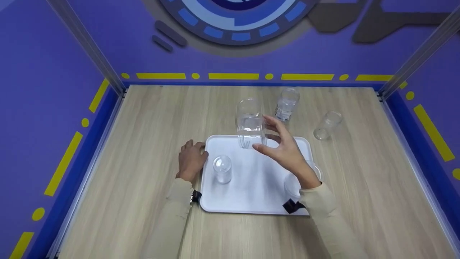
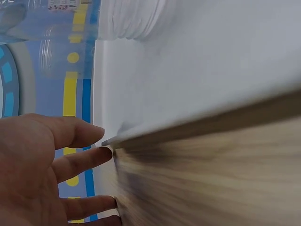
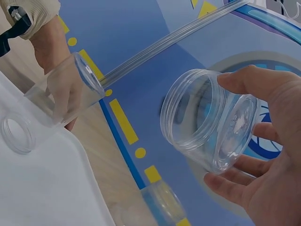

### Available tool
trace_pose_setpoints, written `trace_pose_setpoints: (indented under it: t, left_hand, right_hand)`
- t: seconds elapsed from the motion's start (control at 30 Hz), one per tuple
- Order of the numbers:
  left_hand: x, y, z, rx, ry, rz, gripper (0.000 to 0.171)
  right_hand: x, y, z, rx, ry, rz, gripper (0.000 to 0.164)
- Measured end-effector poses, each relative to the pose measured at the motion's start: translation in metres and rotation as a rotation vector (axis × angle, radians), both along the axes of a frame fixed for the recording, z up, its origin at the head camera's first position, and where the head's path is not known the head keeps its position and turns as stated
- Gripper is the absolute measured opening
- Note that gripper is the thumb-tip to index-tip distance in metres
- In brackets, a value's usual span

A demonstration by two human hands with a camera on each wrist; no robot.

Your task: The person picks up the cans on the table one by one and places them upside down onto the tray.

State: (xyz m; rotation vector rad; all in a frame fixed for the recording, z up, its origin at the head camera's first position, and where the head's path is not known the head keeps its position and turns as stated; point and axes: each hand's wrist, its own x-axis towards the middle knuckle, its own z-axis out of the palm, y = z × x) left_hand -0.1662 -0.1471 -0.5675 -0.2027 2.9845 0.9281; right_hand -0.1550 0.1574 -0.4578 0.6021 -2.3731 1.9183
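- Clear jar (image 1: 252,136) in right hand (image 1: 284,149), held up over far rim of white tray (image 1: 248,201) in head view
- Short wide jar: right wrist view has threaded mouth pointing left in that picture, away from palm, round base on finger side; mouth-to-base axis slants, not parallel to the inverted jar on the tray
- Right hand: thumb on one side, fingers curved on the other, spread about the jar's width, holding it; wall pattern shows through the clear sides
- Left hand (image 1: 192,160) at tray's left edge, fingers fairly straight and spread, fingertips at the rim in left wrist view
- Tray holds inverted jar (image 1: 222,171) at left, mouth down, base up, tray surface visible through it
- Clear container (image 1: 293,185) at tray's right, partly behind right wrist; which way it points, cannot tell
- Another jar (image 1: 248,105) just past held jar in head view, overlapped by it
- Labelled bottle (image 1: 287,102) on wood-look table (image 1: 151,118) beyond the tray; contents unclear
- Far-right jar (image 1: 327,125) on table, beyond tray's far right corner, contents unclear
- Blue-purple wall (image 1: 118,43) with yellow marks behind table
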Motion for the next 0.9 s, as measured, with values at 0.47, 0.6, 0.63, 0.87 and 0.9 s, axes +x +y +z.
trace_pose_setpoints:
  t: [0.47, 0.6, 0.63, 0.87, 0.9]
  left_hand:
    - [0.004, 0.001, -0.003, -0.044, 0.01, -0.006, 0.039]
    - [0.004, 0.001, -0.003, -0.046, 0.018, -0.01, 0.039]
    - [0.004, 0.001, -0.003, -0.048, 0.018, -0.01, 0.039]
    - [0.004, 0.002, -0.001, -0.046, 0.02, -0.015, 0.041]
    - [0.004, 0.002, -0.001, -0.046, 0.019, -0.016, 0.041]
  right_hand:
    - [-0.007, -0.011, 0.004, 0.151, 0.022, -0.006, 0.086]
    - [-0.008, -0.015, 0.006, 0.21, 0.037, -0.006, 0.087]
    - [-0.008, -0.016, 0.006, 0.227, 0.039, -0.004, 0.088]
    - [-0.01, -0.024, 0.01, 0.329, 0.039, -0.008, 0.088]
    - [-0.01, -0.025, 0.01, 0.344, 0.041, -0.01, 0.088]
